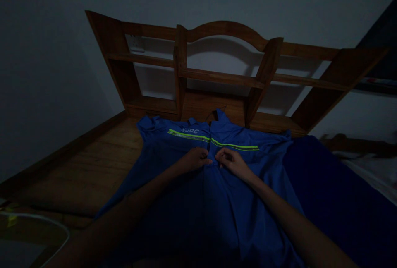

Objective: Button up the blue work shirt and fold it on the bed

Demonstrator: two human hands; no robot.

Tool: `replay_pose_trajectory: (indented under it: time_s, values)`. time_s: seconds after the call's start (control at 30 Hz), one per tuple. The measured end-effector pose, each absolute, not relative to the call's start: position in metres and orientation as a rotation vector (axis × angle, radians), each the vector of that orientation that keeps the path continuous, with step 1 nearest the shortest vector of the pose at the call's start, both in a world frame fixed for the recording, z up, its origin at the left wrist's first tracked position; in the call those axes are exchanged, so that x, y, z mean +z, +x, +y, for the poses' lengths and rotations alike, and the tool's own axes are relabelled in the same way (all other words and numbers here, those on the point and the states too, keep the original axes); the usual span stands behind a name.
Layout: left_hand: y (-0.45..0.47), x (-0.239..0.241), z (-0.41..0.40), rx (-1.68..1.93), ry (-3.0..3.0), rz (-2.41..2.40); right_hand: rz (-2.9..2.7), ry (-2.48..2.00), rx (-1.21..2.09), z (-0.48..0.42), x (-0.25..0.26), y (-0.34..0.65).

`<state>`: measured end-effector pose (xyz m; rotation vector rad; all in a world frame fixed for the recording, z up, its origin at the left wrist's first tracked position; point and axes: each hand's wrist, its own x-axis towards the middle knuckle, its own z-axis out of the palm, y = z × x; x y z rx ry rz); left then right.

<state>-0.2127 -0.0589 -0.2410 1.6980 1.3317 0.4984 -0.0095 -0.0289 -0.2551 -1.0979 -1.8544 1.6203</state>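
Note:
A blue work shirt [186, 193] lies spread out, its collar towards the wooden headboard. Yellow-green and grey stripes cross its chest, with the letters NJPC above them on the left. At the front opening, just below the stripes, my left hand [197, 158] pinches the left edge of the shirt. Close beside it, my right hand [231, 161] has its fingertips closed on the cloth of the right front. A thin dark hook, like that of a hanger [223, 107], shows at the collar. Any button between my fingers is too dark to make out.
Behind the shirt stands a wooden headboard [217, 77] with open shelves against the wall. Bare wooden boards [93, 164] show at the left, and a dark blue cloth [335, 189] lies at the right. A white cable [58, 223] curves at the lower left.

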Motion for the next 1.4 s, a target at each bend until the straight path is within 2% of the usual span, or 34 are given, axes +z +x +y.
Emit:
replay_pose_trajectory:
  time_s: [0.4,0.67,0.87,1.07,1.23,1.4]
  values:
    - [-0.211,-0.242,-0.061,0.521,1.761,1.396,-1.863,-1.078,1.614,-0.03,-0.252,-0.01]
    - [-0.213,-0.259,-0.053,0.555,1.669,1.447,-1.765,-1.08,1.619,-0.024,-0.248,-0.007]
    - [-0.204,-0.247,-0.058,0.537,1.651,1.515,-1.994,-1.193,1.338,-0.033,-0.224,-0.01]
    - [-0.2,-0.197,-0.101,0.612,1.661,1.638,-2.317,-1.313,0.727,-0.102,-0.16,-0.011]
    - [-0.193,-0.173,-0.173,0.766,1.615,1.958,-2.269,-1.459,0.728,-0.176,-0.148,-0.019]
    - [-0.182,-0.181,-0.222,0.86,1.674,1.706,-2.138,-1.519,0.741,-0.206,-0.17,-0.024]
